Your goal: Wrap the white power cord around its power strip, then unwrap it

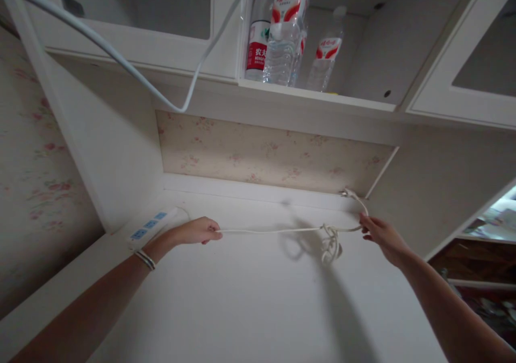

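Note:
A white power cord [274, 231] is stretched between my two hands above a white surface. My left hand [201, 230] pinches it at the left, close to a white power strip [153, 227] with blue socket panels. My right hand [379, 234] grips the cord at the right. Just left of that hand, a tangled bundle of the cord [331, 245] hangs from the taut stretch. Beyond my right fingers the cord curves up to its plug [346, 193], near the back edge of the surface.
Overhead is a white cabinet shelf [314, 95] holding several plastic water bottles [285, 46]. A pale grey cable [133, 73] loops across the upper left. White side panels [116, 132] flank the surface, with floral wallpaper [258, 153] behind. Cluttered shelves [479, 266] stand at the right.

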